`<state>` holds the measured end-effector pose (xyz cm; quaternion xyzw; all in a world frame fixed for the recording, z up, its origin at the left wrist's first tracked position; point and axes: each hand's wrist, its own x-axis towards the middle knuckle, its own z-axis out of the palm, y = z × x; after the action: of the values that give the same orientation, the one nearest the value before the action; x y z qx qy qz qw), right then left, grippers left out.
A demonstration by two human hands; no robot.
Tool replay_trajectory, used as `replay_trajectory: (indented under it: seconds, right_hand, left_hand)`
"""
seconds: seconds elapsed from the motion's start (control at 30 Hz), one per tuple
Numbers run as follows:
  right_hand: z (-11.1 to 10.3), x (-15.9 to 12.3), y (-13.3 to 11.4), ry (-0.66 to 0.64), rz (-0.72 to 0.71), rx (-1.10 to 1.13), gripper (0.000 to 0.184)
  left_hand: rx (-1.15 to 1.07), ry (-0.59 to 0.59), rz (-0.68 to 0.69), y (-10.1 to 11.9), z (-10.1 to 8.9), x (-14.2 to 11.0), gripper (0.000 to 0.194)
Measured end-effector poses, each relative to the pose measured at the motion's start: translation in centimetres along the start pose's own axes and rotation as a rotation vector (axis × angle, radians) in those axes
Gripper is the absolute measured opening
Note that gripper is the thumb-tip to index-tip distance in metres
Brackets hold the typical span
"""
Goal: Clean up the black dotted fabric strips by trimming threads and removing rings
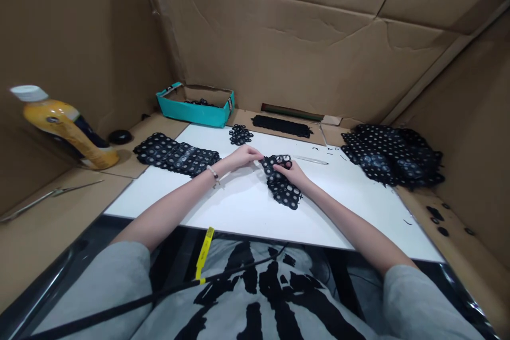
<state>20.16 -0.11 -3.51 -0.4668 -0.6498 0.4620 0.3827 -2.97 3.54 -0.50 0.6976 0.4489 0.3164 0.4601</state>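
My left hand (241,157) reaches in from the left, its closed fingertips pinching the top edge of a black lace piece (281,185) patterned with open rings. My right hand (289,173) lies over the same piece with its fingers gripping the fabric. The lace hangs in a folded strip on a white board (247,207). A clear slim pen-like tool (311,160) lies just beyond my right hand. A small coil of black lace (240,134) sits beyond my left hand. A bead bracelet (212,172) circles my left wrist.
Flat black lace (176,155) lies left on the board; a large heap (392,156) lies right. A teal box (195,107) and a black lace strip (281,126) stand behind. A yellow-labelled bottle (66,133) lies left, near metal tweezers (51,196). Cardboard walls surround the bench.
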Motion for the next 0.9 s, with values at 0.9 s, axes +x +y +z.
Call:
replay_trajectory:
  seconds: [0.9]
  right_hand:
    - [-0.8, 0.1, -0.6, -0.099, -0.091, -0.046, 0.023]
  left_hand:
    - [0.377, 0.107, 0.367, 2.5, 3.8, -1.6, 0.033]
